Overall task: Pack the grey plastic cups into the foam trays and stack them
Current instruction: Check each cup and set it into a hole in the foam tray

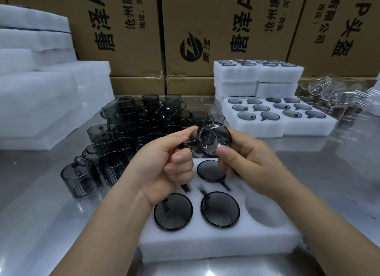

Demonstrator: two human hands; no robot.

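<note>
Held at centre, above the near foam tray (216,247): one grey cup (213,140), tipped so its open mouth faces the camera. Left hand (164,169) closed in a pinch grip on the cup's handle (186,145), thumb and forefinger meeting, other fingers curled. Right hand (248,162) closed on the cup's rim at 5 o'clock, thumb on the near edge, fingers behind the body. In the near tray, three cups seated in pockets: one just under the hands (211,171), two at 6 o'clock side by side (173,212) (220,209); at 4 o'clock an unfilled pocket (265,212). On the steel bench (41,224) at 9 to 11 o'clock, a crowd of loose grey cups (131,132), mostly upright, one lying tilted on top. At 1 o'clock, filled trays (273,119) laid flat side by side, and behind them a stack of filled trays (257,76). At 10 o'clock, piled white foam blocks (41,80). Along 12 o'clock, printed cardboard boxes (205,29). At 2 o'clock, a heap of clear plastic pieces (333,95), shape hard to tell.
</note>
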